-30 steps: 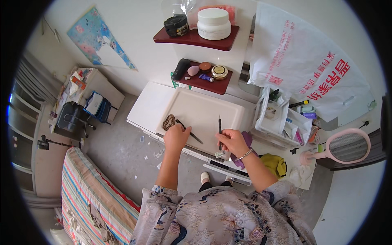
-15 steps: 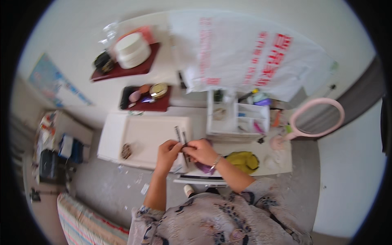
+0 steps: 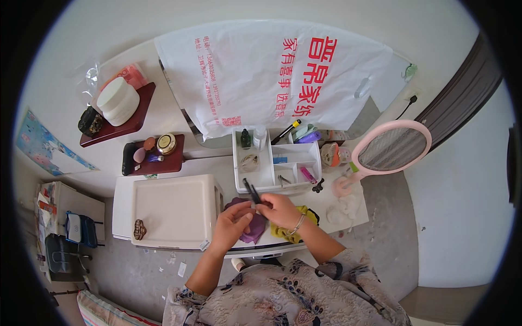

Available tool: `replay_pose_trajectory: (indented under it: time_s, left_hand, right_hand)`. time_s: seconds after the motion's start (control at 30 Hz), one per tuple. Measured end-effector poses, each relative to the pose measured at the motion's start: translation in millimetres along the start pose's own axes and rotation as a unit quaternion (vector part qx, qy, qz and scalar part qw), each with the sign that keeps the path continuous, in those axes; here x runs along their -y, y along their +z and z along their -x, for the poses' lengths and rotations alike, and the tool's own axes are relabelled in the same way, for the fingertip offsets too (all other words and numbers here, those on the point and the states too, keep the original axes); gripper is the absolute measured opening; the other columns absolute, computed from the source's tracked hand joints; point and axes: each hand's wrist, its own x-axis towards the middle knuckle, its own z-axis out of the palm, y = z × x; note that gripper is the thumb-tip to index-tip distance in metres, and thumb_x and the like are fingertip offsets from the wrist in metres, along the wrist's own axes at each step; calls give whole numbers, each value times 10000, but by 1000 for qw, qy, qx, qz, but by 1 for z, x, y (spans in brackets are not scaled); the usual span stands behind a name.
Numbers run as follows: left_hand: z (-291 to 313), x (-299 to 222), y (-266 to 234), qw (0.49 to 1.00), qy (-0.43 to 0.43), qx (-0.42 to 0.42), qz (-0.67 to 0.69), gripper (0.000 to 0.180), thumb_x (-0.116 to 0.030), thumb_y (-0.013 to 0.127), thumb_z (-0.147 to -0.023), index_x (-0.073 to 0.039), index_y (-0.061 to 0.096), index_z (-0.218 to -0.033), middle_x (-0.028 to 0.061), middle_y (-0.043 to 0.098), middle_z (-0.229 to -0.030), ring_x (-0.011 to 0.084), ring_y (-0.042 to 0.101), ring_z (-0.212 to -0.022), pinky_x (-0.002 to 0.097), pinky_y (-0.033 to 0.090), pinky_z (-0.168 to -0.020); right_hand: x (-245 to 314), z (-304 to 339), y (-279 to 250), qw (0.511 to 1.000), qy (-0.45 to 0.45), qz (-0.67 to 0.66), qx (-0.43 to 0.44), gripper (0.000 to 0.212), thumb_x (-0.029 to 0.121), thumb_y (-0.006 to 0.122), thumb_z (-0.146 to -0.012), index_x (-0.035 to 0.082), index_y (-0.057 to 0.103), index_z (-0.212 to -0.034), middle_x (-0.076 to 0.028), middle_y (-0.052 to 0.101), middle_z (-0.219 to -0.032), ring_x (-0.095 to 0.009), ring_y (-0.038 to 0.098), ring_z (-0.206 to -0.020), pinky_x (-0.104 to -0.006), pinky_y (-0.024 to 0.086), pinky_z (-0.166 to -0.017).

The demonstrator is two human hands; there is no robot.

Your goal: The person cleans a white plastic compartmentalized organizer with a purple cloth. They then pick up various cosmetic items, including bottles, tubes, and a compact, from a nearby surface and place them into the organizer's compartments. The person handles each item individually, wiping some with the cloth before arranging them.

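Note:
Two slim dark cosmetic pencils (image 3: 251, 190) stick up from my right hand (image 3: 280, 211), which is closed on their lower ends. Close beside it, my left hand (image 3: 231, 231) has loosely curled fingers, thumb apart, and nothing visible in it. Beyond the pencils stands a white divided organizer (image 3: 293, 188). It holds a dark green bottle (image 3: 246, 138), a clear bottle (image 3: 260, 138), a pink item (image 3: 308, 175) and other small things. Beneath my hands lie a purple cloth (image 3: 253, 233) and a yellow-green cloth (image 3: 311, 215).
A pale plastic drawer box (image 3: 174, 204) stands left, with a brown hair claw (image 3: 140, 229) on top. A pink racket-like thing (image 3: 394, 124) stands upright right. Wall shelves (image 3: 147, 106) hold jars. A printed white plastic sheet (image 3: 255, 70) hangs behind.
My hands have shifted right relative to the drawer box, toward the organizer. My left hand has come off the pencils; my right hand keeps them, now closer together. The view has turned somewhat.

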Motion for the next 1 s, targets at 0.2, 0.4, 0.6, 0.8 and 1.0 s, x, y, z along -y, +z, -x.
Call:
replay_pose_trajectory:
  time_s: [0.2,0.4,0.6,0.8,1.0]
  left_hand:
    - [-2,17,-16,999,-1,-28,-15,317,-76,589,-889,23,536,-1186,84,650,-982,66,526,-645,203,453,-569]
    - [10,23,-21,999,-13,-51,-10,293,-74,584,-890,33,546,-1159,89,647,-963,85,558,-718,215,462,-590]
    - [30,27,-39,995,-2,-94,20,276,-63,583,-885,41,557,-1138,104,645,-955,102,575,-752,229,471,-598]
    - [41,32,-48,992,10,-114,47,260,-43,581,-876,38,571,-1123,109,648,-935,98,568,-736,225,466,-588]
    - [41,29,-50,992,19,-114,44,250,-44,582,-875,27,580,-1114,94,653,-911,82,541,-668,210,448,-561]
  right_hand:
    - [2,-53,-106,943,75,317,-62,148,192,476,-901,54,522,-926,-207,616,-803,-397,600,-797,-514,463,-668]
    - [3,-140,-151,822,106,558,32,183,184,568,-847,27,641,-906,-192,651,-901,-350,628,-881,-427,505,-767]
    - [9,-178,-131,788,124,592,120,221,187,639,-764,37,680,-922,-201,652,-972,-321,646,-859,-399,518,-765]
    - [-14,-183,-135,828,160,520,135,264,104,634,-752,5,653,-996,-215,636,-1028,-344,628,-952,-395,515,-803]
    - [13,-118,-157,870,-12,465,-160,229,179,622,-805,82,641,-1011,-140,649,-906,-304,621,-844,-401,494,-738]
